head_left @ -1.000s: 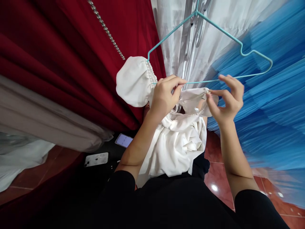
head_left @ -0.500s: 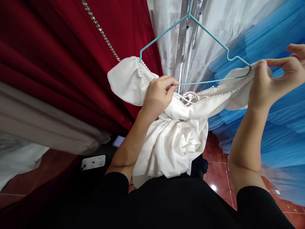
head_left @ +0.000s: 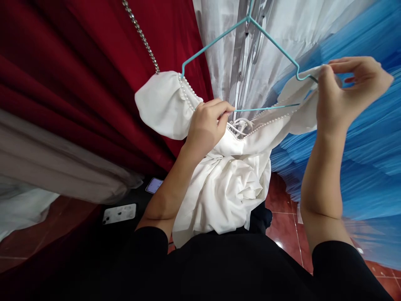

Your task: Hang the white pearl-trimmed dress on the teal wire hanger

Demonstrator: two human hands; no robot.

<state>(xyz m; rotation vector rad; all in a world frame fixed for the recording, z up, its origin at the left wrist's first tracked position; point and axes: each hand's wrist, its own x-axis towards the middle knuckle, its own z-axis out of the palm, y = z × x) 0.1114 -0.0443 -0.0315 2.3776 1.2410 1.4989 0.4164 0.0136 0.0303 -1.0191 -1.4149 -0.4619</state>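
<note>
A white dress (head_left: pixel 225 188) with pearl-trimmed edges and a gathered rose-like front hangs from a light blue wire hanger (head_left: pixel 216 41). My left hand (head_left: pixel 208 125) is closed, its thumb and fingers pinching the hanger's lower bar above the pearl neckline. The left puffed sleeve (head_left: pixel 166 104) lies over that end of the hanger. At the other end, my right hand (head_left: pixel 347 92) pinches the upper edge of the right sleeve (head_left: pixel 302 119) beside the hanger's notch. The hanger's right tip is hidden behind the cloth and fingers. White lacing cord (head_left: pixel 242 124) shows inside the neckline.
Red fabric (head_left: pixel 94 75) hangs on the left, with a beaded chain (head_left: pixel 140 35) in front. White garments (head_left: pixel 216 54) hang behind, and blue tulle (head_left: pixel 369 167) on the right. Two phones lie at lower left, one white-backed (head_left: pixel 119 213), one with a lit screen (head_left: pixel 153 185). The floor (head_left: pixel 283 221) is red tile.
My right hand has moved left and slightly up, drawing the right sleeve over the hanger's tip, which was visible before. My left hand keeps its hold on the lower bar.
</note>
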